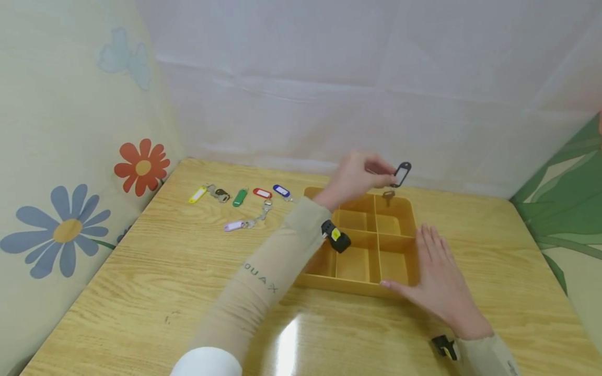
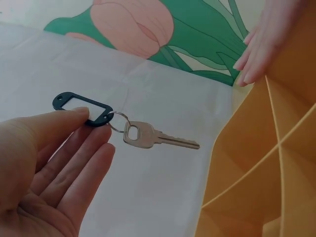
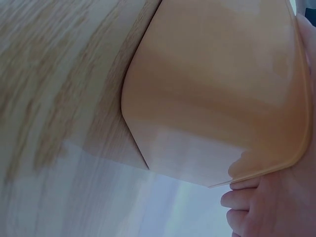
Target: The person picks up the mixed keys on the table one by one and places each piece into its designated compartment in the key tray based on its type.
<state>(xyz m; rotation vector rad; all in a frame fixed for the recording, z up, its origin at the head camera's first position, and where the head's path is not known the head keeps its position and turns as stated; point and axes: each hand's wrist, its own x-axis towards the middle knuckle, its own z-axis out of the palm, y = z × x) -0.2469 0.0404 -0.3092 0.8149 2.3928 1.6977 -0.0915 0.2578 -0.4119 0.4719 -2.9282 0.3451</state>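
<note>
My left hand (image 1: 355, 176) pinches a black key tag (image 1: 402, 174) between thumb and fingers, above the far right compartment of an orange divided box (image 1: 350, 285). From the tag's ring (image 2: 120, 121) hangs a single metal key (image 2: 159, 138), its blade pointing away from the fingers in the left wrist view. My right hand (image 1: 439, 282) rests with straight fingers along the box's right side, thumb at the front rim. The right wrist view shows the box's smooth outer wall (image 3: 212, 84) close up. Part of the box is hidden under my left forearm.
Left of the box lie several tagged keys: a yellow tag (image 1: 198, 195), a green tag (image 1: 240, 197), a red tag (image 1: 262, 193), a blue tag (image 1: 281, 191) and a lilac tag (image 1: 234, 225). A white cloth (image 1: 329, 104) hangs behind the wooden table (image 1: 188, 292).
</note>
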